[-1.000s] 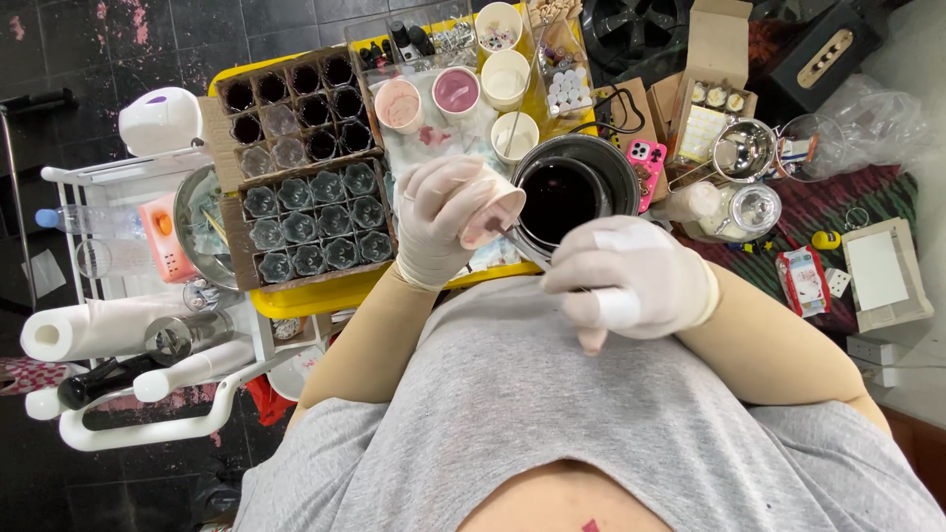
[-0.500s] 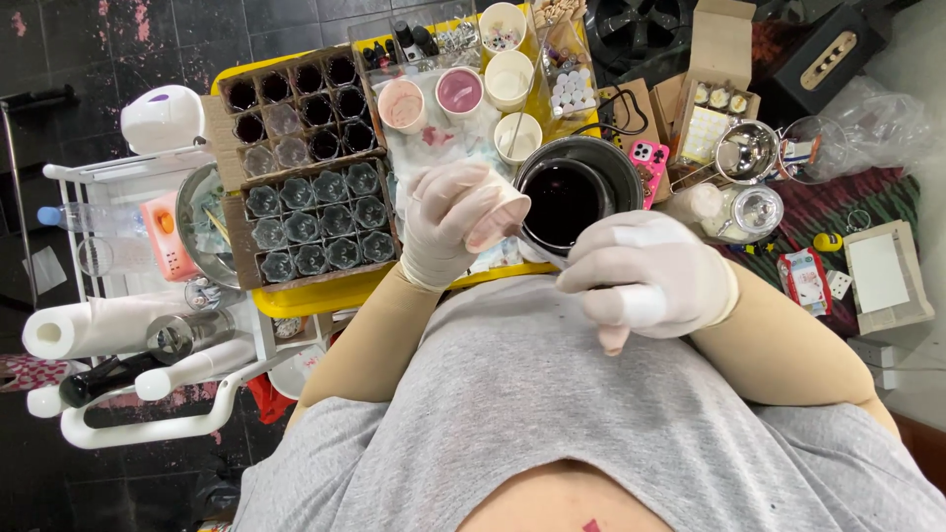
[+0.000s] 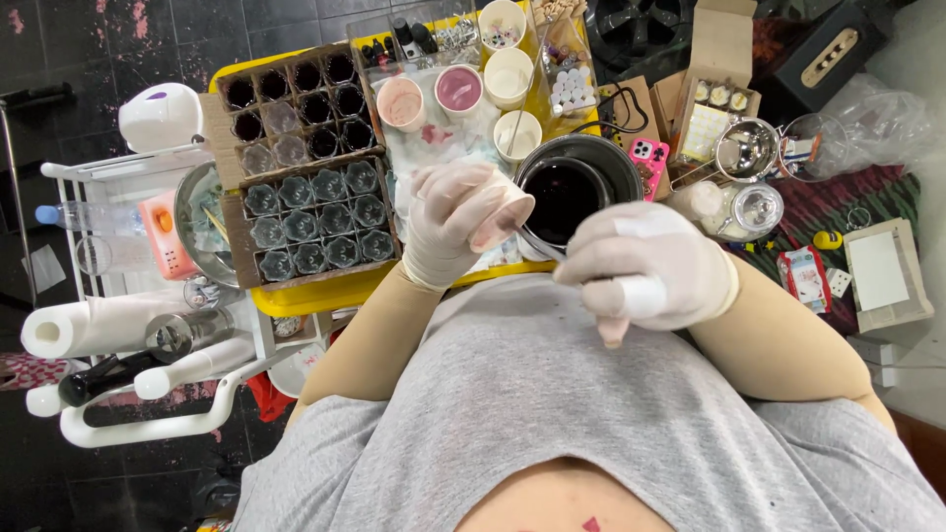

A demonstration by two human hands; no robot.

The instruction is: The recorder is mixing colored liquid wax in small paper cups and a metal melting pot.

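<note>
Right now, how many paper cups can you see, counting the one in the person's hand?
5. One tilted in the left hand, a paper cup; a peach-tinted cup, a pink cup and two white cups on the yellow tray. More may be hidden among the clutter.

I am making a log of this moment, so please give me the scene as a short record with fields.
left hand: gloved, holds a small paper cup tilted on its side
right hand: gloved, closed in a fist, with white tape on two fingers; what it grips cannot be told
beside cup: dark round pot with dark liquid
under the things: yellow tray
left of hands: cardboard box of glass jars
behind: paper cups with pink residue
far left: paper towel roll
</note>
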